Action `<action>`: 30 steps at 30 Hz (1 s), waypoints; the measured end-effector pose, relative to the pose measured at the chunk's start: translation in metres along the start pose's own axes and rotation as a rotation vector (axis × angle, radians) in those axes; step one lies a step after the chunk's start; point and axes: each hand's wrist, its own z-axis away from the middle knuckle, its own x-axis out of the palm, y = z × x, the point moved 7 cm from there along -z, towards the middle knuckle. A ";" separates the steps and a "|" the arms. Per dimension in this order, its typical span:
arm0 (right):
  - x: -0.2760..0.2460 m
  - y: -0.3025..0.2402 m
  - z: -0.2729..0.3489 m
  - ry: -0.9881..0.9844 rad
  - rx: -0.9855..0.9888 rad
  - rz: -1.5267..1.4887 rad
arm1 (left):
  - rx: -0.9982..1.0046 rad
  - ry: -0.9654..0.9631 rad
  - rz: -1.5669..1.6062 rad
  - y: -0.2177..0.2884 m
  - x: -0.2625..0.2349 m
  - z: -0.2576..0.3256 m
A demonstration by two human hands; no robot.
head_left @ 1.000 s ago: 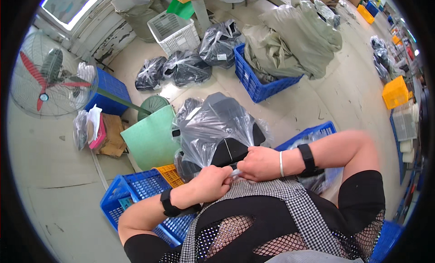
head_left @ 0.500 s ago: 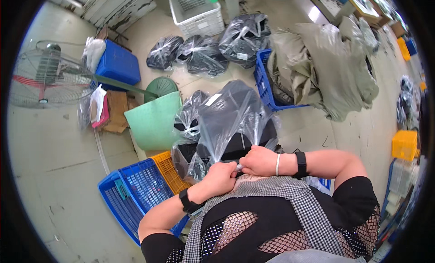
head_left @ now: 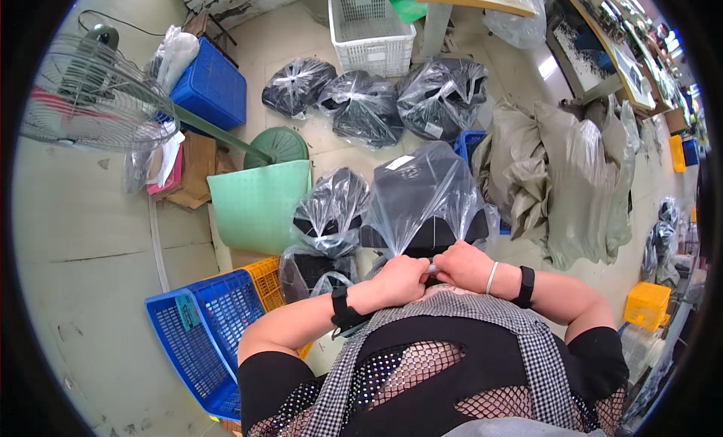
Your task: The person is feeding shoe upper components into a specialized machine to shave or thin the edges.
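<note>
A large clear plastic bag (head_left: 423, 185) full of black goods stands before my body, with a white label near its far end. Its mouth is drawn toward me in two stretched strands. My left hand (head_left: 405, 278) is closed on the left strand, my right hand (head_left: 465, 267) on the right one. Between them, at my chest, the knuckles meet around a bit of bunched plastic. How the ends cross there is hidden by my fingers. Just left of this bag are two smaller tied bags, one farther off (head_left: 331, 210) and one nearer (head_left: 316, 275).
Three tied bags (head_left: 360, 106) lie on the floor ahead, before a white crate (head_left: 370, 42). Grey-green sacks (head_left: 580, 185) slump at the right over a blue crate. At the left are a standing fan (head_left: 98, 98), a green sheet (head_left: 260, 207), and blue (head_left: 218, 316) and yellow crates (head_left: 265, 280).
The view has shifted, so the surroundings sit differently. Both hands still grip the gathered bag mouth close to my chest, with little visible change in their hold.
</note>
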 end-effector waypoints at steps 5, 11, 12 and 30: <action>-0.028 0.012 -0.044 0.066 -0.127 0.141 | -0.065 0.010 0.046 -0.023 -0.029 -0.016; -0.051 0.044 -0.114 0.003 -0.331 0.157 | -0.305 0.049 0.202 -0.061 -0.070 -0.052; -0.058 0.048 -0.128 -0.012 -0.379 0.158 | -0.357 0.061 0.180 -0.070 -0.077 -0.056; -0.259 0.305 -0.378 0.042 0.036 -0.403 | -0.935 0.748 0.430 -0.151 -0.223 -0.118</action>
